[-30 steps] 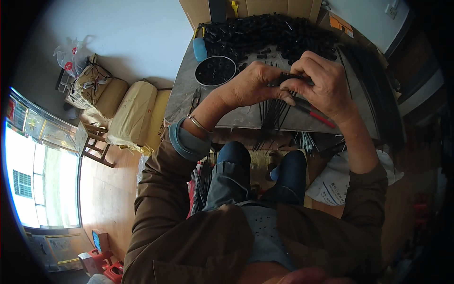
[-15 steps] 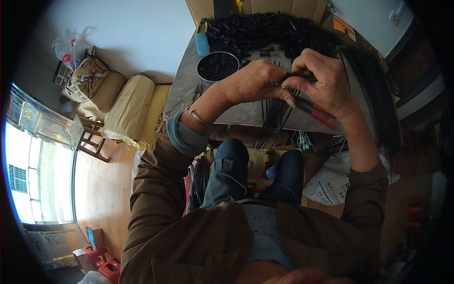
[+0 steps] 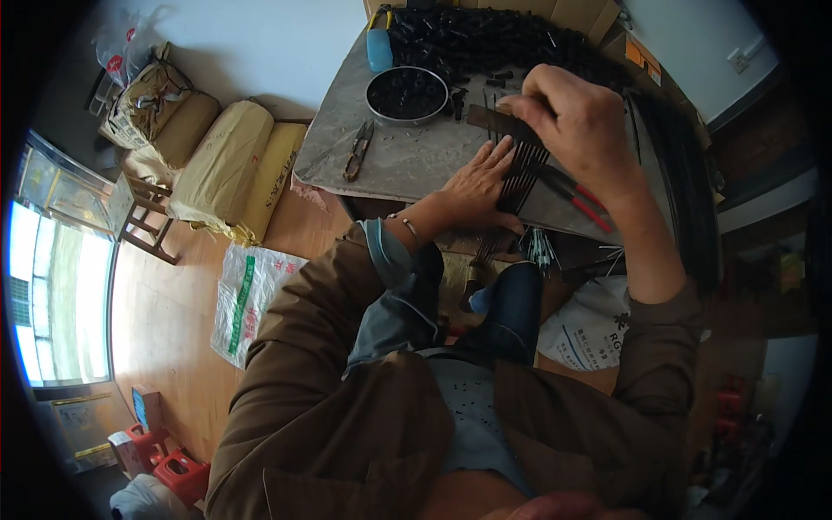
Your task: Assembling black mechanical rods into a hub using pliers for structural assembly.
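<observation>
My left hand (image 3: 479, 184) lies flat at the table's near edge, fingers stretched out. Its fingertips touch the left side of a row of thin black rods (image 3: 520, 178). Across the far part of the rods runs a dark flat bar (image 3: 487, 120). Above the bar my right hand (image 3: 576, 121) is closed, thumb and forefinger pinched together; what sits between them is too small to make out. Under my right wrist, pliers with red handles (image 3: 589, 208) rest on the table, their jaws beside the rods.
A round bowl of black parts (image 3: 407, 95) stands left of a large heap of black pieces (image 3: 494, 39). Snips (image 3: 358, 152) lie on the grey table (image 3: 334, 130). Long black rods (image 3: 680, 165) line the right side. White sacking (image 3: 585, 325) is below, wrapped bales (image 3: 221, 169) at left.
My hands have come apart. The left moved down and opened flat beside the rods; the right stays raised, slightly left. The dark bar and bowl show more fully as the view shifted.
</observation>
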Action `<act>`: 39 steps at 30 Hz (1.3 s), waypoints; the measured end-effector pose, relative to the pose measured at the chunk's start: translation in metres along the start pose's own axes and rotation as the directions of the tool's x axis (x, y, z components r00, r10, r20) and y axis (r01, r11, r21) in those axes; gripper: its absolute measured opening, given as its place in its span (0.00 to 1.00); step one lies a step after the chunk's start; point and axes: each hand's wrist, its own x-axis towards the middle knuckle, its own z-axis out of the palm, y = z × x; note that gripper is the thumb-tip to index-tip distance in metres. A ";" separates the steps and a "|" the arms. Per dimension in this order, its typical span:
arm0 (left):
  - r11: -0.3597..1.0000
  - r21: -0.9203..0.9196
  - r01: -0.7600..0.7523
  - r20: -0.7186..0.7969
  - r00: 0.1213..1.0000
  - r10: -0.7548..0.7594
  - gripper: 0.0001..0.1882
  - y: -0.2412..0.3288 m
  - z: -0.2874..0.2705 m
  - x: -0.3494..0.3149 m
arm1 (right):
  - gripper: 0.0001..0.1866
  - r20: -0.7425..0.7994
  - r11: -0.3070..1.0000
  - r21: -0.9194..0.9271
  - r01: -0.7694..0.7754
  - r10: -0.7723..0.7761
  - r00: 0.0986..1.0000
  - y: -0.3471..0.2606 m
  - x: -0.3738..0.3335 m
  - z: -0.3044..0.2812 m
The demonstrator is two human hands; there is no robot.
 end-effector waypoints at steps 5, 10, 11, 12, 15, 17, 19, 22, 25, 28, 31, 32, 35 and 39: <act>0.997 -0.070 -0.013 -0.055 0.998 0.009 0.54 -0.009 0.010 -0.005 | 0.13 0.028 0.684 0.674 -0.278 0.353 0.935 0.039 0.007 -0.023; 0.988 0.130 0.088 -0.075 0.994 -0.079 0.53 0.010 -0.006 0.000 | 0.13 0.143 0.595 0.375 -0.711 0.721 0.678 0.152 -0.047 0.051; 0.986 0.135 0.093 -0.081 0.993 -0.082 0.53 0.009 -0.004 0.000 | 0.12 0.193 0.676 0.288 -0.678 0.653 0.733 0.151 -0.055 0.075; 0.987 0.115 0.114 -0.100 0.990 -0.103 0.54 0.007 0.000 -0.004 | 0.12 0.207 0.717 0.275 -0.641 0.607 0.767 0.141 -0.059 0.097; 0.989 0.076 0.130 -0.104 0.987 -0.122 0.54 0.006 0.004 -0.003 | 0.12 0.220 0.721 0.246 -0.648 0.609 0.762 0.125 -0.068 0.137; 0.989 0.064 0.132 -0.093 0.988 -0.126 0.53 0.006 0.004 -0.002 | 0.13 0.219 0.690 0.236 -0.685 0.649 0.729 0.126 -0.063 0.151; 0.989 0.054 0.135 -0.094 0.987 -0.130 0.52 0.007 0.004 -0.002 | 0.18 0.155 0.629 0.109 -0.770 0.754 0.638 0.129 -0.054 0.160; 0.991 0.045 0.126 -0.123 0.985 -0.120 0.52 0.005 0.006 -0.004 | 0.22 0.087 0.693 0.039 -0.720 0.716 0.693 0.136 -0.039 0.173; 0.994 0.043 0.105 -0.102 0.990 -0.100 0.51 0.008 0.007 0.005 | 0.23 0.295 0.603 0.302 -0.738 0.677 0.674 0.175 -0.039 0.186; 0.993 0.044 0.112 -0.124 0.987 -0.106 0.51 0.001 0.003 -0.006 | 0.24 0.331 0.559 0.269 -0.784 0.711 0.620 0.150 -0.021 0.167; 0.993 0.041 0.113 -0.078 0.991 -0.109 0.51 0.004 0.000 -0.002 | 0.24 0.036 0.640 0.120 -0.759 0.762 0.647 0.140 -0.030 0.136; 0.995 0.030 0.099 -0.075 0.993 -0.096 0.51 0.007 0.002 0.001 | 0.23 -0.096 0.689 -0.002 -0.725 0.721 0.686 0.152 -0.043 0.133; 0.993 0.043 0.109 -0.067 0.992 -0.106 0.51 0.004 0.003 0.001 | 0.18 -0.201 0.712 -0.124 -0.692 0.664 0.720 0.164 -0.058 0.131; 0.992 0.064 0.111 -0.078 0.991 -0.106 0.54 0.000 0.007 -0.001 | 0.15 -0.022 0.708 0.059 -0.704 0.706 0.708 0.138 -0.058 0.132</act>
